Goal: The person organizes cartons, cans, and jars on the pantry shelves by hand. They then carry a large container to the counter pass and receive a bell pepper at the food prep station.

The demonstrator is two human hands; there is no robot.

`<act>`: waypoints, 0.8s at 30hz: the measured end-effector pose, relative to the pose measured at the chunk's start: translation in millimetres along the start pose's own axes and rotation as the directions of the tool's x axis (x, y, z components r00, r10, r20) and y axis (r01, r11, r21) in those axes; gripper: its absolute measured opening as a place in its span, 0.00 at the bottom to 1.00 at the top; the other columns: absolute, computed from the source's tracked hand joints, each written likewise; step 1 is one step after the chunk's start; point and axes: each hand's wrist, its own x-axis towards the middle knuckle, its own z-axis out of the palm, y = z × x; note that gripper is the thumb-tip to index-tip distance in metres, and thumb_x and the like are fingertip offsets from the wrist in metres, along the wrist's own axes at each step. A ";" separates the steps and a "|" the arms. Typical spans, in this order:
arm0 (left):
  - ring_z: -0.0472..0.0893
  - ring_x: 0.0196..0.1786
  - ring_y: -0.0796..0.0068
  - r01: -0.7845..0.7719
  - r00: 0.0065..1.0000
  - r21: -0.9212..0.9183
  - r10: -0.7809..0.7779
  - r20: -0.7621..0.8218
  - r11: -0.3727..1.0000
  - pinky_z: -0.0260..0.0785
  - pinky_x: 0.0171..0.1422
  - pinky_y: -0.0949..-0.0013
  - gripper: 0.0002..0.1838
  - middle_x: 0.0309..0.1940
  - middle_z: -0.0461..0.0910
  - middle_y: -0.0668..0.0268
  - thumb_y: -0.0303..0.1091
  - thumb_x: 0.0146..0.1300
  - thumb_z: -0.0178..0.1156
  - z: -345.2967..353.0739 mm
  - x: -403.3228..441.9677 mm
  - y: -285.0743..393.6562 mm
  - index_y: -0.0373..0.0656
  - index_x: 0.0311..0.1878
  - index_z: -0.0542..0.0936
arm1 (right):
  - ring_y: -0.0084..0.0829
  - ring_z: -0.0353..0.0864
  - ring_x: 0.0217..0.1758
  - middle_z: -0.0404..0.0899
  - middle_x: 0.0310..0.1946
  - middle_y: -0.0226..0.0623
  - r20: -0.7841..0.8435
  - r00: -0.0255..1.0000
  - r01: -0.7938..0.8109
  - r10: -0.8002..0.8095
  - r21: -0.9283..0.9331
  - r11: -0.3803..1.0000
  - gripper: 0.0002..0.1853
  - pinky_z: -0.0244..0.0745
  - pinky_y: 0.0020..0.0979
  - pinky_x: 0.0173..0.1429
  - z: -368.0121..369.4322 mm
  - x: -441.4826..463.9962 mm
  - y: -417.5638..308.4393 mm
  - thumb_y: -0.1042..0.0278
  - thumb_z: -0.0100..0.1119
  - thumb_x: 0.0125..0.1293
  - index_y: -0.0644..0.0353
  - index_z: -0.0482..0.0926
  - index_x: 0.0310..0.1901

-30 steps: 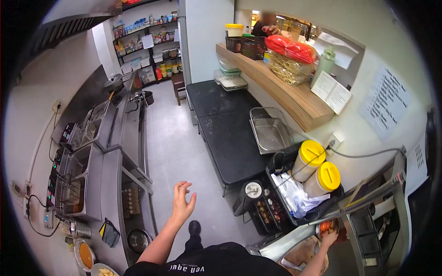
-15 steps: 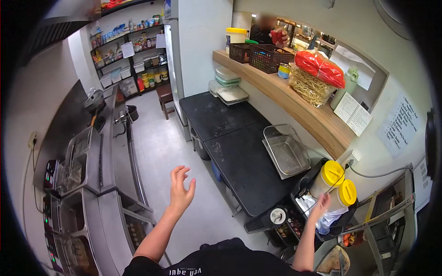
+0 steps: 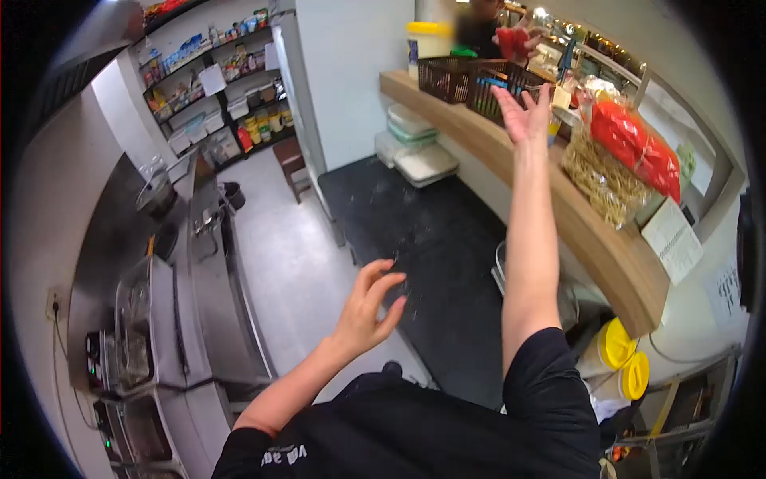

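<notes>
My right hand [image 3: 525, 116] reaches up over the wooden ledge [image 3: 471, 121], palm turned up and fingers spread, with nothing in it. Its fingertips overlap the right-hand dark plastic basket [image 3: 484, 92] in view; I cannot tell if they touch. Beside it stands a second dark basket [image 3: 441, 80]. To the right of this hand lies a clear bag of pale noodle-like strands [image 3: 598, 180] and a red-wrapped packet [image 3: 626, 144]. My left hand [image 3: 367, 311] hovers near the front edge of the black table [image 3: 447, 215], its fingers bent but apart, holding nothing.
Across the ledge a person's hand [image 3: 531, 36] holds something red. Stacked lidded tubs [image 3: 423, 156] sit at the table's far end. Two yellow-lidded containers [image 3: 618, 339] stand low on the right. Steel fryers [image 3: 132, 351] line the left, beyond the floor aisle [image 3: 275, 263].
My right hand has risen from beside the yellow-lidded containers to the baskets on the ledge. My left hand has shifted right to the table edge. The view has moved in closer to the ledge.
</notes>
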 end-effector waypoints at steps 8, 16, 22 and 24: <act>0.78 0.52 0.58 0.310 0.938 0.085 -0.289 -0.191 0.947 0.75 0.51 0.63 0.19 0.59 0.68 0.52 0.25 0.58 0.66 -25.9 19.0 -133.4 0.40 0.54 0.76 | 0.61 0.61 0.69 0.63 0.67 0.54 0.079 0.969 0.231 -0.233 0.036 0.972 0.48 0.55 0.67 0.71 6.7 163.0 38.4 0.24 0.54 0.58 0.58 0.61 0.67; 0.80 0.49 0.58 0.443 0.884 0.030 -0.431 -0.179 0.896 0.75 0.51 0.63 0.19 0.58 0.68 0.53 0.29 0.61 0.64 -49.0 26.5 -202.6 0.42 0.55 0.74 | 0.57 0.64 0.70 0.69 0.66 0.46 0.345 0.932 0.069 -0.114 0.141 0.988 0.34 0.56 0.69 0.70 -21.5 200.9 61.9 0.41 0.49 0.64 0.61 0.73 0.62; 0.78 0.53 0.58 0.344 0.933 -0.061 -0.349 -0.087 0.937 0.74 0.54 0.62 0.18 0.58 0.69 0.54 0.27 0.61 0.64 -51.1 51.2 -250.0 0.41 0.55 0.76 | 0.70 0.62 0.68 0.59 0.66 0.74 0.170 0.985 0.038 -0.028 -0.056 0.998 0.37 0.65 0.61 0.68 -39.0 113.2 80.9 0.46 0.66 0.56 0.70 0.70 0.56; 0.77 0.52 0.61 0.348 0.936 -0.119 -0.352 -0.014 0.930 0.73 0.54 0.63 0.18 0.59 0.69 0.55 0.25 0.60 0.64 -49.5 61.7 -264.7 0.42 0.54 0.76 | 0.53 0.79 0.53 0.77 0.51 0.57 0.290 0.954 -0.001 0.076 -0.253 0.967 0.29 0.75 0.60 0.57 -42.2 39.8 112.4 0.48 0.60 0.62 0.63 0.72 0.55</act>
